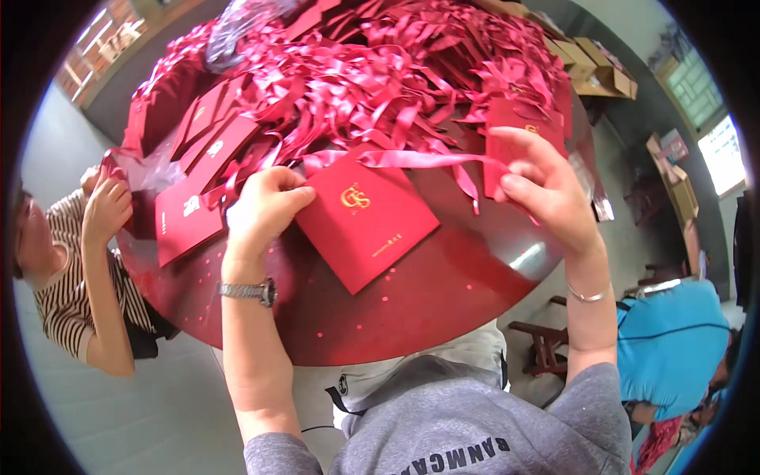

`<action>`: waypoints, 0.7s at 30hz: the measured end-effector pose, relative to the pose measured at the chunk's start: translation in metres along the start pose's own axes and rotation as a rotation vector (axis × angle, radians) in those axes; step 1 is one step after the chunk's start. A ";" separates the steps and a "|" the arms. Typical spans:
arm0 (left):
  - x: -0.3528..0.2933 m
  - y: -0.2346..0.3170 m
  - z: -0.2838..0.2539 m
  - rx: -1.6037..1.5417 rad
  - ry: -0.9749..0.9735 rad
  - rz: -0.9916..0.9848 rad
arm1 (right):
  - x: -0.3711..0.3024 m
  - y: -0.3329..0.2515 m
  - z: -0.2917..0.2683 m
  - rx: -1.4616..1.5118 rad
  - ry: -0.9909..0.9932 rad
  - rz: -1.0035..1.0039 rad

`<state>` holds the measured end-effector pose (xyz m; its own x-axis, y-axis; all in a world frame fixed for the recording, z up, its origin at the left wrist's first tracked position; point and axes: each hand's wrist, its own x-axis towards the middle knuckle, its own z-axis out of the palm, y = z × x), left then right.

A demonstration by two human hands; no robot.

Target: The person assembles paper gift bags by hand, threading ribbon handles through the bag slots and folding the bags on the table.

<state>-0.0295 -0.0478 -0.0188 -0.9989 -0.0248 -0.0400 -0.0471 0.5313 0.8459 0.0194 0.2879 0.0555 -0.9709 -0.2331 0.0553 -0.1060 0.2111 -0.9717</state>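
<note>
A flat red paper gift bag point(372, 237) with a gold emblem lies tilted over the round, dark red table point(340, 336). Its upper left corner is pinched between the thumb and fingers of my left hand point(263, 210), which wears a watch. From the bag's top edge a shiny pink-red ribbon point(431, 160) stretches rightward to my right hand point(546, 186). The thumb and index finger there close on the ribbon's end, while the other fingers are partly curled. Just behind my right hand stand more red bags point(526, 119).
A large heap of ribboned bags point(348, 75) covers the table's far half. Several bags point(186, 218) lie left of my left hand. A co-worker's hands point(108, 202) work at the left edge. To the right are a wooden stool point(541, 346), a person in blue point(673, 348) and cardboard boxes point(594, 67).
</note>
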 end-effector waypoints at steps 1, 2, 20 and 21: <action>0.001 -0.001 0.001 0.036 0.008 -0.012 | -0.004 -0.002 0.001 0.056 -0.012 -0.077; -0.002 0.009 0.001 0.001 -0.034 -0.033 | -0.008 -0.010 0.000 0.048 -0.063 -0.069; -0.001 0.006 0.010 -0.523 -0.268 -0.131 | 0.045 0.001 0.085 -0.382 -0.185 -0.672; -0.001 0.006 0.011 -0.546 -0.277 -0.132 | 0.050 0.006 0.089 -0.481 -0.126 -0.709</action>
<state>-0.0287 -0.0352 -0.0197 -0.9509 0.1988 -0.2374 -0.2366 0.0281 0.9712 -0.0105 0.1935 0.0318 -0.6129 -0.5591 0.5583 -0.7847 0.3482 -0.5128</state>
